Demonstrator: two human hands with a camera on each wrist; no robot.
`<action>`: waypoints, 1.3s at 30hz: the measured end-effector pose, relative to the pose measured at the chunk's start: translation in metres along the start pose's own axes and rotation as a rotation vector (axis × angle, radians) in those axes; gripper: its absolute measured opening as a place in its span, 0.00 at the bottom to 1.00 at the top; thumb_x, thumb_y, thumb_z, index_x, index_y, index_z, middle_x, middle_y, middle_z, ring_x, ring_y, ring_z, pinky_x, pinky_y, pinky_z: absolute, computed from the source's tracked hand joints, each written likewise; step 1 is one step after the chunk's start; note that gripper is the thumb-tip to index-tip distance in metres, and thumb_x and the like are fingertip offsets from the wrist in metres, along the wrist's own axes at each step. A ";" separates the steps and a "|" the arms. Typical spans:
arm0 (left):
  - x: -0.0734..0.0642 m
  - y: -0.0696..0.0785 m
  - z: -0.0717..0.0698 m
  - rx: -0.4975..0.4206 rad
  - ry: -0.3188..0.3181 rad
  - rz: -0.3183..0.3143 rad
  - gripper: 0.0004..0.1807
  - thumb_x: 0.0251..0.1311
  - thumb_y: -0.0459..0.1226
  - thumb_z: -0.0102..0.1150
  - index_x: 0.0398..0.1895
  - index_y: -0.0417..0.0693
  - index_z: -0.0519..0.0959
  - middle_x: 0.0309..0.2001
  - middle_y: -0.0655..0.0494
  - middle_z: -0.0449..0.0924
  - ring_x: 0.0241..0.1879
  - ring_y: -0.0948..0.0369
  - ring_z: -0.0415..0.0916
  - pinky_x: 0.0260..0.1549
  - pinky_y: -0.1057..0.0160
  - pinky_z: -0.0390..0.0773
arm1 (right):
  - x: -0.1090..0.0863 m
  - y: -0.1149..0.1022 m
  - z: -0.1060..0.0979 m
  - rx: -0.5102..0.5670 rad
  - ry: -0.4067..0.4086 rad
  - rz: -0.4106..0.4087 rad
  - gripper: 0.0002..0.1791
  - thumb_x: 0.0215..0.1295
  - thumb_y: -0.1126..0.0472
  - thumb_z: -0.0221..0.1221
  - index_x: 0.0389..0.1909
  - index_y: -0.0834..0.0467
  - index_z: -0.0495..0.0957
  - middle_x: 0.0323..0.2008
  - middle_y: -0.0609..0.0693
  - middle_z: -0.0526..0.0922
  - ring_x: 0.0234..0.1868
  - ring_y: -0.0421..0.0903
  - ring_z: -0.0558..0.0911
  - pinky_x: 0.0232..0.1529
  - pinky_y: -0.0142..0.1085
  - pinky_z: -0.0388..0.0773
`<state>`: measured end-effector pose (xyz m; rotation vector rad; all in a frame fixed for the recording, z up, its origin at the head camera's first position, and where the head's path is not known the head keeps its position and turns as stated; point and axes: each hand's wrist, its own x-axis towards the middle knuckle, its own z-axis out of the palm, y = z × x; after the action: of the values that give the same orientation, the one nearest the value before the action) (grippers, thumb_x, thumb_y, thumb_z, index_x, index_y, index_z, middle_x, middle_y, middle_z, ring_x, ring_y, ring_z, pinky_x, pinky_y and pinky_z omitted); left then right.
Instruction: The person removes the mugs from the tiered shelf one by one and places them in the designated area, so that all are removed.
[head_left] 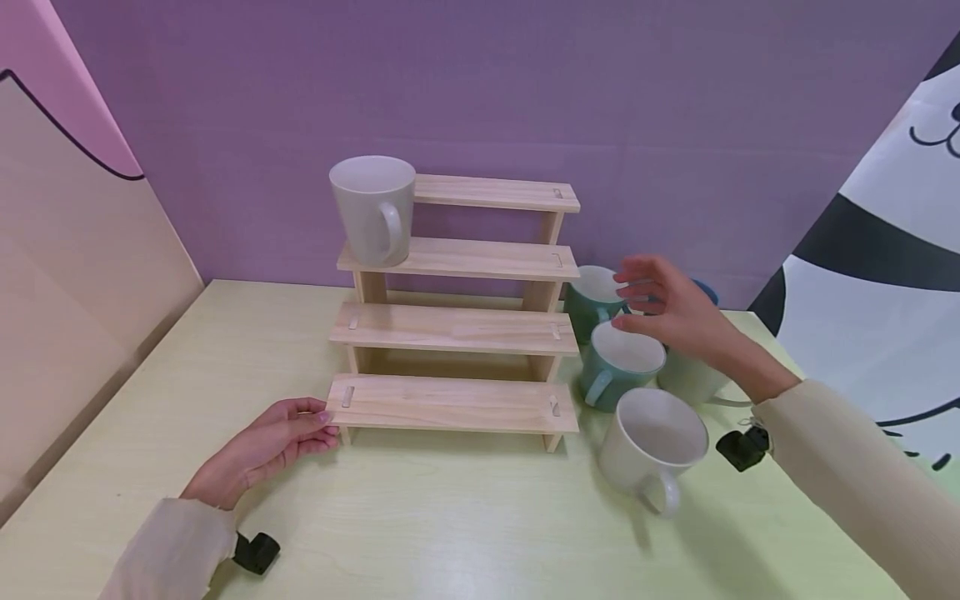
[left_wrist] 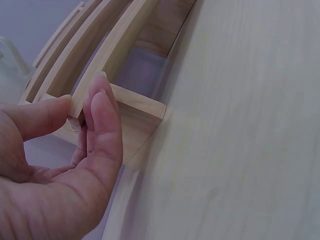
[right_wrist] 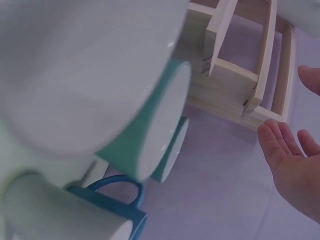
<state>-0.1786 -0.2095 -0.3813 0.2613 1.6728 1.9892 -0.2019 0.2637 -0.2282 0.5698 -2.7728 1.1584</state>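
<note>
A light wooden stepped shelf [head_left: 453, 329] stands on the table. My left hand [head_left: 273, 442] pinches the left end of its lowest board [left_wrist: 95, 82], thumb on top and fingers underneath. A white mug [head_left: 372, 208] sits at the left of the second board from the top, handle toward the front right. My right hand [head_left: 667, 308], holding nothing, hovers with fingers spread over the mugs right of the shelf. Below it are a teal mug [head_left: 611, 379], another teal mug [head_left: 581, 312] behind, and a white mug [head_left: 637, 458] in front.
A pale mug [head_left: 686, 379] stands under my right wrist, and a blue mug [right_wrist: 135, 222] behind it is mostly hidden in the head view. A purple backdrop [head_left: 480, 100] rises behind the table, with printed panels on both sides.
</note>
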 end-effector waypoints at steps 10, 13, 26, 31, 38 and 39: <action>0.000 -0.001 -0.001 0.004 0.003 0.000 0.08 0.69 0.29 0.46 0.46 0.34 0.61 0.34 0.55 0.79 0.34 0.65 0.81 0.39 0.71 0.82 | 0.026 -0.022 0.009 0.003 -0.027 0.033 0.40 0.61 0.65 0.62 0.69 0.64 0.50 0.64 0.65 0.63 0.62 0.61 0.68 0.65 0.53 0.67; 0.000 -0.001 0.000 0.002 0.003 0.000 0.08 0.69 0.29 0.46 0.46 0.34 0.62 0.34 0.55 0.79 0.34 0.65 0.81 0.39 0.71 0.82 | 0.033 -0.026 0.011 0.001 -0.024 0.026 0.40 0.61 0.64 0.62 0.68 0.65 0.50 0.64 0.65 0.63 0.62 0.62 0.68 0.65 0.57 0.64; -0.001 0.000 0.001 0.016 0.017 0.000 0.10 0.69 0.29 0.45 0.48 0.33 0.60 0.34 0.55 0.79 0.34 0.66 0.81 0.39 0.71 0.82 | 0.061 -0.042 0.024 0.029 0.005 -0.005 0.37 0.60 0.64 0.64 0.66 0.62 0.55 0.61 0.61 0.66 0.61 0.57 0.70 0.66 0.52 0.66; -0.002 0.001 0.002 0.017 0.019 -0.003 0.10 0.69 0.28 0.45 0.48 0.33 0.60 0.34 0.55 0.78 0.34 0.66 0.81 0.39 0.71 0.82 | 0.072 -0.050 0.030 0.055 0.025 0.000 0.36 0.59 0.62 0.64 0.65 0.61 0.56 0.60 0.61 0.68 0.60 0.56 0.71 0.66 0.50 0.68; -0.002 0.001 0.003 0.025 0.018 0.001 0.09 0.69 0.29 0.45 0.46 0.33 0.61 0.34 0.55 0.78 0.33 0.66 0.81 0.39 0.71 0.82 | 0.086 -0.059 0.037 0.097 0.029 -0.008 0.37 0.58 0.62 0.65 0.65 0.60 0.57 0.60 0.60 0.68 0.61 0.56 0.71 0.66 0.49 0.68; -0.002 0.001 0.003 0.026 0.017 0.001 0.08 0.68 0.29 0.45 0.46 0.34 0.61 0.34 0.55 0.78 0.33 0.66 0.81 0.39 0.72 0.82 | 0.088 -0.060 0.038 0.104 0.031 -0.010 0.38 0.58 0.62 0.65 0.66 0.60 0.57 0.61 0.60 0.68 0.61 0.56 0.71 0.66 0.49 0.68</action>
<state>-0.1761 -0.2085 -0.3791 0.2552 1.7105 1.9767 -0.2589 0.1709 -0.1958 0.5696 -2.6939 1.3038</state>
